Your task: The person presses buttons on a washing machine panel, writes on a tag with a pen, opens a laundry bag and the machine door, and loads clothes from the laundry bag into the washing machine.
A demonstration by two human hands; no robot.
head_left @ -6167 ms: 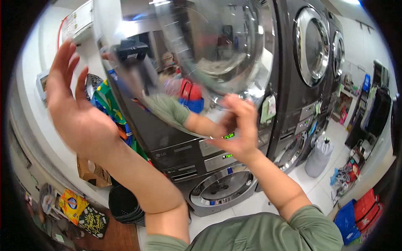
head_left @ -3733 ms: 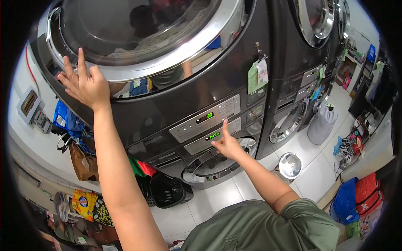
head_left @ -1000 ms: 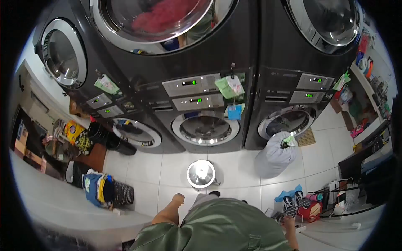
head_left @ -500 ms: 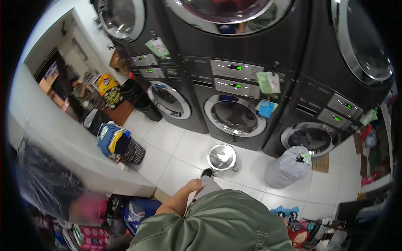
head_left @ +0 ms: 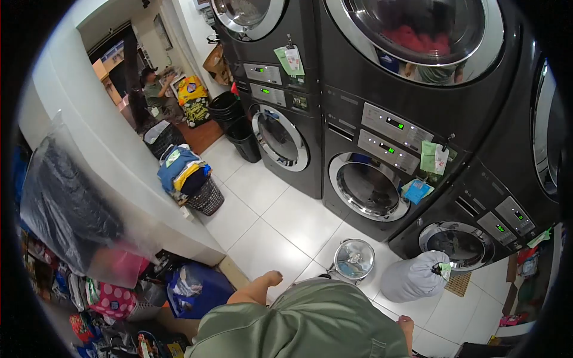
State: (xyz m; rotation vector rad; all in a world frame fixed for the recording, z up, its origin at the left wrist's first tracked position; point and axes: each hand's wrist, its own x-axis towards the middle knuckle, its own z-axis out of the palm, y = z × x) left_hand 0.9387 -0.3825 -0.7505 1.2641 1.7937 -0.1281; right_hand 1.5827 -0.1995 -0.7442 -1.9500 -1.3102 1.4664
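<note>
My left hand point(head_left: 273, 278) hangs low in front of my body, over the white floor tiles. Its fingers are foreshortened, so their pose is unclear, and no object shows in it. At my right side, my right hand point(head_left: 406, 324) is partly visible past the green shirt point(head_left: 310, 322); its fingers look bent, but what lies under them is hidden. Just ahead of my body stands a low round metal stool-like thing point(head_left: 354, 260) with a shiny top. A tied grey laundry bag point(head_left: 412, 279) stands on the floor beyond my right hand. Neither hand touches these.
Stacked dark washing machines and dryers point(head_left: 358, 113) line the far side. A basket heaped with clothes point(head_left: 206, 197) stands by the white wall, near black bins point(head_left: 243, 143). Further back, a person point(head_left: 156, 92) is in the doorway. A blue bag point(head_left: 200, 292) lies at my left.
My view has turned left, so the machines, stool-like thing and bag appear further right. My left hand now lies apart from my leg, and my right hand has come into view.
</note>
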